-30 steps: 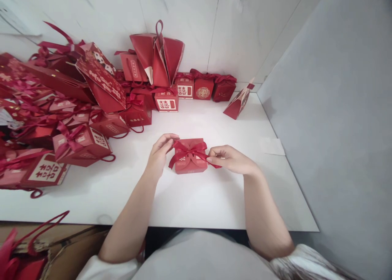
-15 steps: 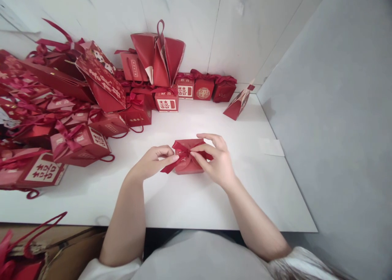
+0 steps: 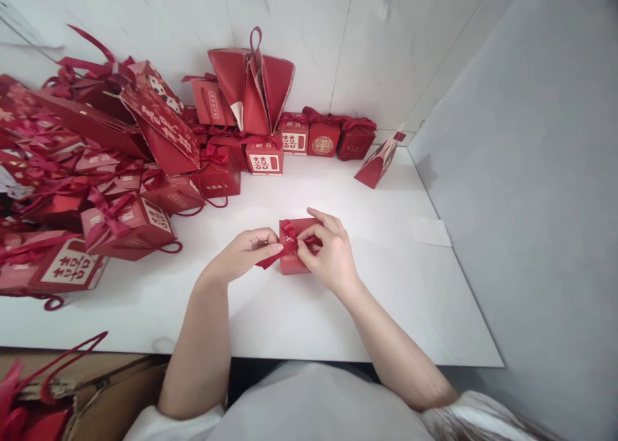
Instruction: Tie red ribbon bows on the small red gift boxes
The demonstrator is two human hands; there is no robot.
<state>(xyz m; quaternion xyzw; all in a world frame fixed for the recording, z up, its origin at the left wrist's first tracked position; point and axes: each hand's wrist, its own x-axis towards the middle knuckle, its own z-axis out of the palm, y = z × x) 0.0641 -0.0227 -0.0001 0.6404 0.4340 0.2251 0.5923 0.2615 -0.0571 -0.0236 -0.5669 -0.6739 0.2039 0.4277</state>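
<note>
Head view: box between left hand, right hand.

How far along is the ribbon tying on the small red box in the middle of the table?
Done: many ribboned boxes are piled at left. In hand: the left hand and right hand both pinch the ribbon on the small red box. Left: no finished bow shows yet.

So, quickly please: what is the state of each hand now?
Left hand: closed, pinching the red ribbon of the small red box.
Right hand: closed, pinching the same ribbon.
</note>
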